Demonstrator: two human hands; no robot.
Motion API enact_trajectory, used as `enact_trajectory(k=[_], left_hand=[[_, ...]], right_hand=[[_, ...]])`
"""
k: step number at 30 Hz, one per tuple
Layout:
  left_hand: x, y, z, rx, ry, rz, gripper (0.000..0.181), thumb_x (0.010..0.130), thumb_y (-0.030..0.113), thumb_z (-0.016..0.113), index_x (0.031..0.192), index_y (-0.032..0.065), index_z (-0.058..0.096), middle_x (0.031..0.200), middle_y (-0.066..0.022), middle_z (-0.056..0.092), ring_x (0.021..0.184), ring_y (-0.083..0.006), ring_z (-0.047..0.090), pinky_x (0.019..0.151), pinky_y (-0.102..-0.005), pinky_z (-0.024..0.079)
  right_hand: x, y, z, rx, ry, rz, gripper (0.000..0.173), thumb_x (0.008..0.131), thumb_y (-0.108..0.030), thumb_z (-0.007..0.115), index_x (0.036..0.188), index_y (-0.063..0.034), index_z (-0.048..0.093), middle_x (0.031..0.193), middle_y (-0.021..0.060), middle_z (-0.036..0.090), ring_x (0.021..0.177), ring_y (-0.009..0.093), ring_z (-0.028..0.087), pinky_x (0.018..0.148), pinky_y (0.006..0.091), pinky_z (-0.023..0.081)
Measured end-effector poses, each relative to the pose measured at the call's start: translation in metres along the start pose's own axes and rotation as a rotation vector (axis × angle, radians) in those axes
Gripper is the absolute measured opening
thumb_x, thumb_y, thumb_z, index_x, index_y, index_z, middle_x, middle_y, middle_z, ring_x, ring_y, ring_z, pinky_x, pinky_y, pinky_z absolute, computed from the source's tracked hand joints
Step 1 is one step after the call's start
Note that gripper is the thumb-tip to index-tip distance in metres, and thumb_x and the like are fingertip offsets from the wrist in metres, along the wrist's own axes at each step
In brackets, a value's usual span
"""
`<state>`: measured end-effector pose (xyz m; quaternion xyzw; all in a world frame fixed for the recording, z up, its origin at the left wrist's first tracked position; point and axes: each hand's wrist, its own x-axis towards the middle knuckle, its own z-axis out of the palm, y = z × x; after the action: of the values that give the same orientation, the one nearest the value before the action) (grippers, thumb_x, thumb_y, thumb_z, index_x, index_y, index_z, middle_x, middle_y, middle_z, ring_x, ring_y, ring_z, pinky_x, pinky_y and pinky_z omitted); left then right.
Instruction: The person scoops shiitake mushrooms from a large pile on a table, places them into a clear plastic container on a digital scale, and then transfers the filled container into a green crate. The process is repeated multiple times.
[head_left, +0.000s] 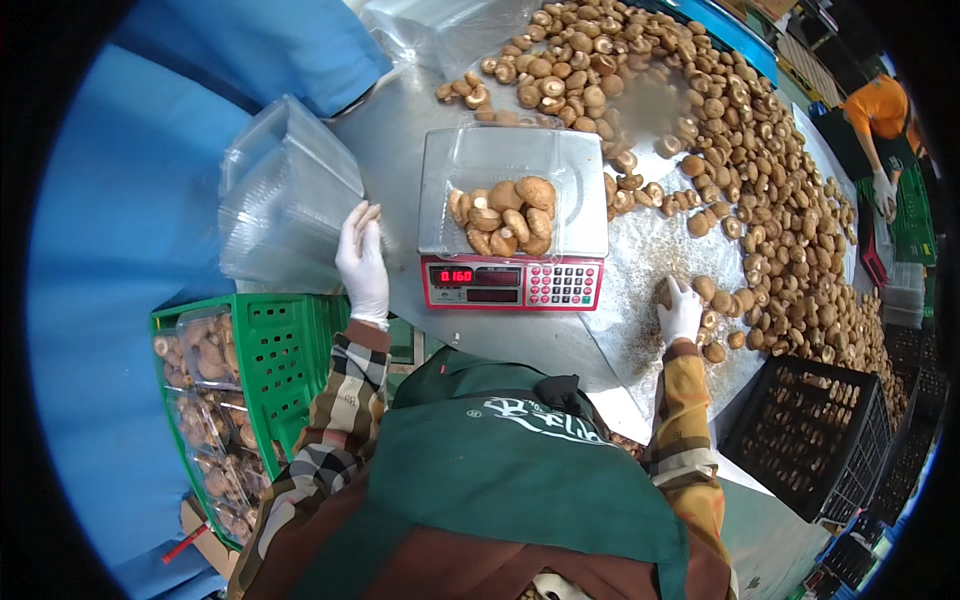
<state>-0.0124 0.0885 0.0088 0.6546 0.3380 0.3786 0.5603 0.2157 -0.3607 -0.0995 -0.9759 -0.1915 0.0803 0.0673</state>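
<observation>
A digital scale (511, 282) with a red front and lit display stands before me. On its metal pan sits a clear plastic tray (457, 180) holding several brown mushrooms (506, 196), shiitake by their look. My left hand (364, 262), in a white glove, is empty beside a stack of clear plastic trays (289, 202), thumb apart from the fingers. To the right of the scale, my gloved right hand (682, 311) is low over the table, its thumb and fingers around a mushroom (663, 295) that is partly hidden. Loose mushrooms (721, 301) lie just right of that hand.
A large mushroom heap (787, 247) covers the table's far and right side. At lower left stands a green crate (281, 360) with packed trays; a black crate (810, 435) is at lower right. A person in orange (877, 109) works at far right.
</observation>
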Motion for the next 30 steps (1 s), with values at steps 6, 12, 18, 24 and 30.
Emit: enact_trajectory(k=[6, 12, 18, 24, 30], left_hand=[[-0.004, 0.007, 0.022, 0.005, -0.059, -0.001, 0.032, 0.102, 0.012, 0.046, 0.131, -0.0014, 0.053, 0.123, -0.0129, 0.062, 0.114, -0.0205, 0.060, 0.094, -0.0320, 0.048], [-0.016, 0.009, 0.034, -0.011, -0.124, -0.009, 0.034, 0.102, 0.013, 0.045, 0.133, -0.0017, 0.048, 0.123, -0.0140, 0.062, 0.114, -0.0215, 0.060, 0.095, -0.0330, 0.048], [-0.022, 0.009, 0.021, -0.013, -0.109, -0.004, 0.036, 0.102, 0.012, 0.045, 0.134, -0.0029, 0.047, 0.124, -0.0150, 0.061, 0.114, -0.0226, 0.060, 0.095, -0.0330, 0.048], [-0.024, -0.007, -0.008, 0.001, -0.035, -0.093, 0.036, 0.102, 0.014, 0.045, 0.134, -0.0019, 0.047, 0.123, -0.0145, 0.061, 0.114, -0.0214, 0.060, 0.095, -0.0321, 0.048], [-0.023, -0.019, -0.025, -0.077, 0.004, -0.195, 0.037, 0.103, 0.021, 0.046, 0.134, 0.0000, 0.048, 0.124, -0.0145, 0.062, 0.114, -0.0215, 0.060, 0.094, -0.0331, 0.048]], right_hand=[[0.015, -0.059, -0.040, 0.819, 0.260, 0.001, 0.059, 0.085, -0.009, 0.070, 0.139, -0.0036, 0.048, 0.126, 0.0149, 0.059, 0.118, 0.025, 0.058, 0.103, 0.0342, 0.046], [0.032, -0.250, -0.124, 0.816, 0.443, -0.680, 0.058, 0.084, -0.011, 0.066, 0.139, -0.0054, 0.047, 0.131, 0.0175, 0.054, 0.122, 0.031, 0.053, 0.104, 0.0394, 0.042], [0.064, -0.296, -0.072, 0.052, 0.249, -0.913, 0.050, 0.095, -0.036, 0.050, 0.138, -0.0099, 0.049, 0.140, 0.0135, 0.051, 0.131, 0.031, 0.045, 0.113, 0.0510, 0.027], [0.077, -0.280, -0.119, 0.535, 0.354, -0.751, 0.041, 0.095, -0.027, 0.057, 0.128, -0.0031, 0.058, 0.126, 0.0178, 0.061, 0.120, 0.033, 0.055, 0.105, 0.0426, 0.039], [0.134, -0.178, -0.072, 0.817, 0.279, -0.346, 0.038, 0.098, -0.026, 0.056, 0.125, 0.0002, 0.059, 0.116, 0.0210, 0.064, 0.111, 0.031, 0.061, 0.097, 0.0355, 0.045]])
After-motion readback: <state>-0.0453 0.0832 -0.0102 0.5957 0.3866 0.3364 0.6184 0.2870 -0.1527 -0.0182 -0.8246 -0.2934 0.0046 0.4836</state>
